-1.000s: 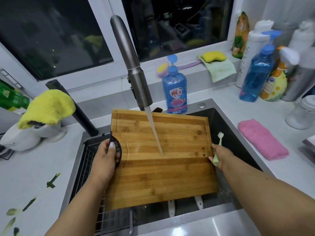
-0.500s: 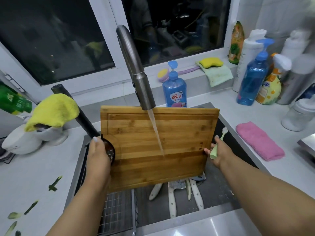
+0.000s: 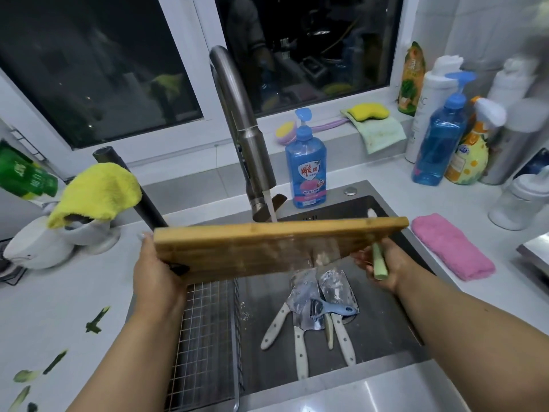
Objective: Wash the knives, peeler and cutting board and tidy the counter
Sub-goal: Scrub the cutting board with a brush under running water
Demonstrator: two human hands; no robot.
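Hands [image 3: 157,275] grip tilted cutting board [image 3: 267,248] ends.

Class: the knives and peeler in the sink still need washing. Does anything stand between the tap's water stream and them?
Yes. The bamboo cutting board, held up by the left hand and right hand, catches the water stream above the white-handled knives and blue peeler.
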